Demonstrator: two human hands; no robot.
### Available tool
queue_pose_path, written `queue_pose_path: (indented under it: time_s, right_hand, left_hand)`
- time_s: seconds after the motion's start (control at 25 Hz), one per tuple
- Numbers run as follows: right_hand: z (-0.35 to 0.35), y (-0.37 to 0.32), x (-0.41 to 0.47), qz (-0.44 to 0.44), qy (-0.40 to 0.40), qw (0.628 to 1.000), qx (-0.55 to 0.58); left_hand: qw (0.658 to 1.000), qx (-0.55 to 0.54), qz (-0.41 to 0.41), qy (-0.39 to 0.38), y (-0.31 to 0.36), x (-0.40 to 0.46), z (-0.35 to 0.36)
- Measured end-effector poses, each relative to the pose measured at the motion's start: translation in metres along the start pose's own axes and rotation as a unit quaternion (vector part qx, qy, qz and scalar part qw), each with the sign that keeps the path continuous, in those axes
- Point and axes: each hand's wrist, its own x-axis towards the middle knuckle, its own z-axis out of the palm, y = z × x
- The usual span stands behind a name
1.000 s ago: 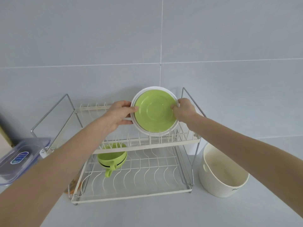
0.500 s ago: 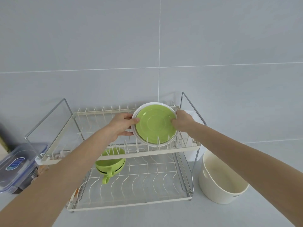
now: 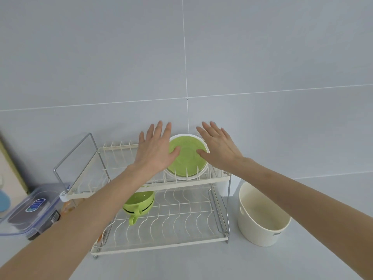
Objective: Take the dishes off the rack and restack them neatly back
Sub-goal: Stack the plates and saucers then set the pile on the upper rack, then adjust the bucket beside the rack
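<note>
Against a pale grey tiled wall, the round green-and-white plate (image 3: 187,156) is seen upright in the far upper tier of the white wire dish rack (image 3: 153,199), flanked by the left hand (image 3: 155,152) and right hand (image 3: 220,150) with fingers spread and empty, so a check for wobble is advised.

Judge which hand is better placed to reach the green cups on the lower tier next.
Left, probably. The left hand is open above the green cups; the right hand sits farther right.
</note>
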Motion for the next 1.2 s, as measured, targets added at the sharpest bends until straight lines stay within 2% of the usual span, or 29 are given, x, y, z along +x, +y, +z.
queue_pose_path:
  time_s: [0.2,0.4,0.72,0.96,1.08,1.16,1.2]
  right_hand:
    - [-0.025,0.018,-0.043,0.009,0.015,1.000,0.002]
    - [-0.020,0.059,-0.084,0.041,0.017,0.999,0.017]
    - [0.021,0.142,-0.138,0.111,-0.052,0.992,0.030]
    - [0.056,0.193,-0.155,0.158,-0.111,0.979,0.064]
    - [0.074,0.211,-0.154,0.188,-0.134,0.967,0.109]
    - [0.085,0.222,-0.150,0.217,-0.144,0.952,0.159]
    - [0.089,0.227,-0.148,0.233,-0.149,0.943,0.184]
  left_hand:
    - [0.998,-0.042,0.006,0.036,0.034,-0.027,-0.015]
    - [0.996,-0.066,0.007,0.054,0.071,-0.058,0.002]
    - [0.988,-0.148,0.016,0.046,0.125,-0.103,0.051]
    - [0.976,-0.210,-0.012,-0.060,0.163,-0.110,0.113]
    - [0.958,-0.252,-0.040,-0.128,0.177,-0.102,0.147]
    - [0.930,-0.311,-0.079,-0.178,0.187,-0.095,0.168]
    - [0.903,-0.356,-0.121,-0.207,0.191,-0.092,0.177]
